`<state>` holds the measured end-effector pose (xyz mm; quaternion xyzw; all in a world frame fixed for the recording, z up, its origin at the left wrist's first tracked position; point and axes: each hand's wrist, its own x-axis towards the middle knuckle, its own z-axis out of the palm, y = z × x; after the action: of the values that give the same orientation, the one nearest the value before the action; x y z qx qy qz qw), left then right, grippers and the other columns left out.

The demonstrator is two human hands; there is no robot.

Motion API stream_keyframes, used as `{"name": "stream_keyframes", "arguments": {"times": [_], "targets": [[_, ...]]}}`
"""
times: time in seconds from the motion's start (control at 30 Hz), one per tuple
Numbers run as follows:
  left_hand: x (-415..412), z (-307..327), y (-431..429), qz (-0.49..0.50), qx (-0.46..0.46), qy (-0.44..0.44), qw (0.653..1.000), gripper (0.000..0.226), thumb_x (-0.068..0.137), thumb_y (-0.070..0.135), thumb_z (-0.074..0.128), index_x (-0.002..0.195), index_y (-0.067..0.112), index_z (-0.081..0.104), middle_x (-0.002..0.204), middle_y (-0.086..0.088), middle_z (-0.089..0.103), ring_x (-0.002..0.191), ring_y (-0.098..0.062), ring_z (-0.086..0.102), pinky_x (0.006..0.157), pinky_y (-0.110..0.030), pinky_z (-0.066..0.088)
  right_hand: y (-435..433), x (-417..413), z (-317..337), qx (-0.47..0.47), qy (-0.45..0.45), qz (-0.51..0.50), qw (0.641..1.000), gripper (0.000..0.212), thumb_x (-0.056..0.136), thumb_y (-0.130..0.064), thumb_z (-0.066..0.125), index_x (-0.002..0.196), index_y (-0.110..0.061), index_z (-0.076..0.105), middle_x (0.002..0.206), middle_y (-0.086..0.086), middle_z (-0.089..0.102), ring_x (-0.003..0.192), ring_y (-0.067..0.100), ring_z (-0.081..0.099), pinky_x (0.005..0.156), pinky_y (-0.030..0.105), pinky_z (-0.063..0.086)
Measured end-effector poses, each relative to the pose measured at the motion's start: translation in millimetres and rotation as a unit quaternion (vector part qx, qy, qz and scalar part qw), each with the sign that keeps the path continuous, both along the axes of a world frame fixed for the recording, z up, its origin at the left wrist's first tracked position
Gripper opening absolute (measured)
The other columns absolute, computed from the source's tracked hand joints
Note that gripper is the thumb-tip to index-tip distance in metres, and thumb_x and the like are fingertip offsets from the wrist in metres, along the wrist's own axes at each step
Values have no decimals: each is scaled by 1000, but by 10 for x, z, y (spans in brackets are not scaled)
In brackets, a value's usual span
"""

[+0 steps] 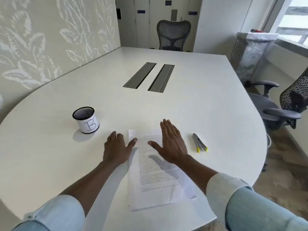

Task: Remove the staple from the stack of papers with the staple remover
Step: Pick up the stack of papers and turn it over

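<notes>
A stack of printed papers (155,177) lies on the white table (200,105) in front of me, long side running away from me. My left hand (116,147) rests beside its upper left edge, fingers curled and thumb tip on the page. My right hand (170,142) is flat and spread over the stack's top right part, casting a shadow on the text. A grey staple remover with yellow tips (199,142) lies on the table to the right of my right hand, untouched. I cannot make out the staple.
A black mesh cup labelled "B" (85,120) stands left of the papers. Two grey cable slots (149,77) sit mid-table. Office chairs are at the far end (173,35) and the right (283,105), with a lined bin (253,54) by the window.
</notes>
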<state>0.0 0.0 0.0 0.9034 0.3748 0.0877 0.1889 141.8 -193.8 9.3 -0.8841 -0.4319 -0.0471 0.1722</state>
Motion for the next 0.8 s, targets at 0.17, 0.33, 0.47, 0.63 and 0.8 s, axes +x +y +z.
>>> {"name": "stream_keyframes", "arguments": {"times": [0.17,0.33,0.47,0.63,0.8], "targets": [[64,-51,-39,22,-9,-17,1000,65,101,56,73,136,3,62,154,-21,56,154,-43,43,125,-55,37,-45,-78,-203,-34,18,-1,999,107,103,-81,35,174,-3,16,185,14,15,173,26,9,140,41,9],[184,-57,-103,48,-38,-78,995,53,97,42,82,132,5,68,156,-18,57,156,-39,44,126,-52,33,-60,-125,-268,-24,51,2,998,105,103,-81,37,174,-6,19,184,12,20,172,23,14,137,38,15],[266,-65,-151,84,-58,-113,988,45,94,35,85,125,4,72,151,-17,63,150,-42,49,122,-53,40,-72,-138,-281,-17,73,9,997,103,103,-81,38,173,-8,21,184,10,22,172,21,15,137,38,17],[342,23,-146,156,-117,-160,968,33,95,27,84,120,7,77,139,-15,71,143,-41,50,113,-52,48,-81,-138,-277,-7,79,6,997,98,104,-78,43,171,-8,29,182,10,28,171,23,19,136,37,19],[418,132,-125,193,-199,-223,935,27,92,20,86,114,9,76,107,-5,80,122,-37,72,102,-46,57,-81,-136,-275,5,83,8,997,96,104,-76,45,170,-8,31,181,10,29,170,22,21,136,36,20]]}}
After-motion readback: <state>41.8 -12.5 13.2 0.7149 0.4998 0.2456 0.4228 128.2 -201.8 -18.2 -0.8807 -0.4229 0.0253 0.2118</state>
